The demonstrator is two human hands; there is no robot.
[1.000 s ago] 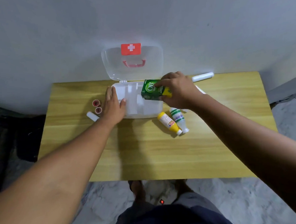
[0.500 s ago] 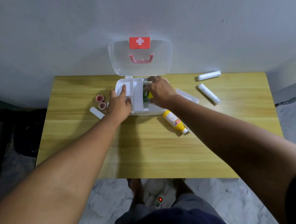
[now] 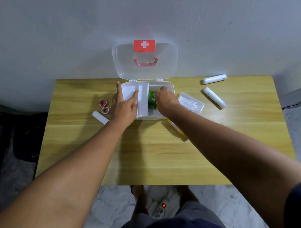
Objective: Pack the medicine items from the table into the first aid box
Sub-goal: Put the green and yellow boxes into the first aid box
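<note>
The white first aid box [image 3: 170, 85] stands open at the table's far edge, its clear lid [image 3: 168, 60] with a red cross leaning on the wall. My right hand [image 3: 164, 100] reaches into the box's right compartment and grips a green medicine carton [image 3: 151, 99] lying inside. My left hand [image 3: 124, 106] rests flat on the box's left side, fingers spread over the white inner tray [image 3: 142, 98]. A yellow bottle [image 3: 174, 126] lies in front of the box, mostly hidden under my right forearm.
Left of the box sit two small red-capped jars [image 3: 103, 105] and a white tube [image 3: 100, 117]. To the right lie a clear packet of cotton swabs [image 3: 192, 103] and two white tubes [image 3: 214, 97]. The wooden table [image 3: 148, 157] is bare toward me.
My right hand carried the green carton from above the box down into the right compartment. My left hand shifted onto the inner tray. The camera view moved closer.
</note>
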